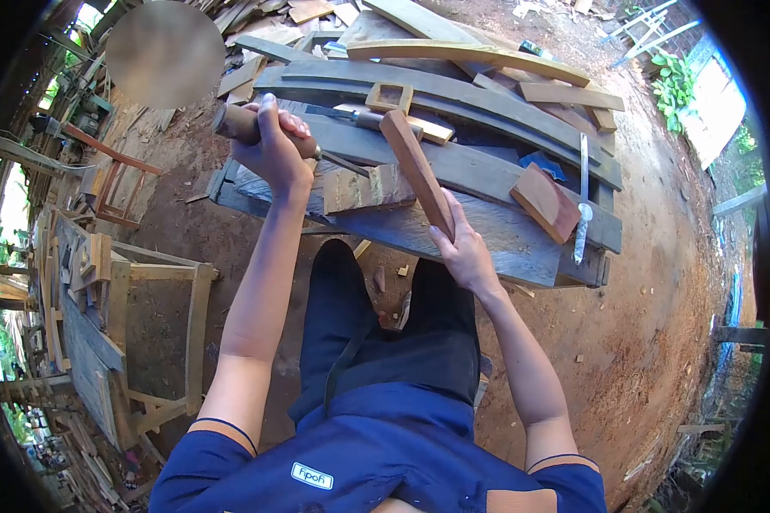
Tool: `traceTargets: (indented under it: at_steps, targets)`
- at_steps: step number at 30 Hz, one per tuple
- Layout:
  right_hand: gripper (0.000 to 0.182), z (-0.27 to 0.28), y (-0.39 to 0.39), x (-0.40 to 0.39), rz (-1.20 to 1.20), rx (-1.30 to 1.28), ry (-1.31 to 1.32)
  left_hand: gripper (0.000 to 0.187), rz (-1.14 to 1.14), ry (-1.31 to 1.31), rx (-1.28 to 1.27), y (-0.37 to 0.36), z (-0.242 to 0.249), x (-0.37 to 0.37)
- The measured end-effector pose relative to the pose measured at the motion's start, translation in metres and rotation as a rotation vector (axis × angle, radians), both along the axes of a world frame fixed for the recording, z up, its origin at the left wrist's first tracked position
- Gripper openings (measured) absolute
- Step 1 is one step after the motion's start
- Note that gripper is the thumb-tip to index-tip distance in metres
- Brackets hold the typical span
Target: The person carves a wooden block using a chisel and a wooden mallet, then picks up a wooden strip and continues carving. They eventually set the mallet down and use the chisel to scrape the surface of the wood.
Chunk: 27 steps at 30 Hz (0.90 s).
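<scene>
The left hand (pixel 275 150), upper left, wraps round a chisel (pixel 238 126) whose tip I can't make out at the notched block (pixel 368 195) above centre; the right hand (pixel 466 250), mid-frame, grips a wooden bar (pixel 417 173), hiding its lower end.

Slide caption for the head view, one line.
Left hand angles a chisel toward a notched wooden block on a workbench; right hand holds a wooden bar.

Daylight is glaring off a pale panel (pixel 720 111) at right (a round blur is veiling the upper left), while fisheye distortion is curving the edges.
</scene>
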State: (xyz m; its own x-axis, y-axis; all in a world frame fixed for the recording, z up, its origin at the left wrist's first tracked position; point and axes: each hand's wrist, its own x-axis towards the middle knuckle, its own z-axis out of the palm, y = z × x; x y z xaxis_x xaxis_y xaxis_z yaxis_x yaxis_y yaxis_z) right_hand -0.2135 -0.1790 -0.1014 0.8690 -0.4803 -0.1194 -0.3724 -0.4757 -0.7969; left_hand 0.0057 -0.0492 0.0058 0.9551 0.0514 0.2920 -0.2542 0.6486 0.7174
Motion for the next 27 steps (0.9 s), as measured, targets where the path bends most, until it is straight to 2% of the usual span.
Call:
traceTargets:
  at_steps: [5, 15, 17, 19, 20, 21, 23, 25, 26, 27]
  targets:
    - [0.066, 0.001, 0.000, 0.000, 0.003, 0.011, -0.001, 0.016, -0.002, 0.048, -0.047, 0.000, -0.002, 0.005]
    - [0.064, 0.004, 0.000, -0.001, 0.006, 0.030, -0.046, 0.016, 0.004, -0.021, 0.040, -0.008, -0.004, 0.005]
    - [0.063, 0.008, -0.001, 0.001, 0.020, 0.016, -0.081, 0.017, 0.003, -0.076, 0.123, -0.012, -0.002, 0.000]
    - [0.061, 0.028, -0.003, 0.009, -0.011, 0.368, 0.033, 0.018, 0.018, -0.106, 0.132, -0.014, -0.001, -0.007]
    - [0.058, 0.026, -0.006, 0.016, 0.003, 0.402, -0.098, 0.018, 0.037, -0.115, 0.166, -0.014, -0.002, -0.009]
    - [0.058, 0.047, -0.003, 0.022, 0.016, 0.397, -0.107, 0.017, 0.054, -0.122, 0.200, -0.016, -0.003, -0.010]
    - [0.058, 0.127, 0.012, 0.026, 0.093, 0.310, -0.307, 0.018, 0.111, -0.119, 0.217, -0.020, -0.001, -0.018]
    - [0.055, 0.177, 0.024, 0.027, 0.158, 0.075, -0.538, 0.018, 0.145, -0.107, 0.289, -0.023, 0.002, -0.027]
    - [0.058, 0.194, 0.025, 0.031, 0.212, -0.126, -0.678, 0.015, 0.051, -0.104, 0.330, -0.019, -0.004, -0.026]
    - [0.060, 0.209, 0.025, 0.034, 0.265, -0.334, -0.819, 0.015, 0.055, -0.109, 0.323, -0.021, -0.006, -0.026]
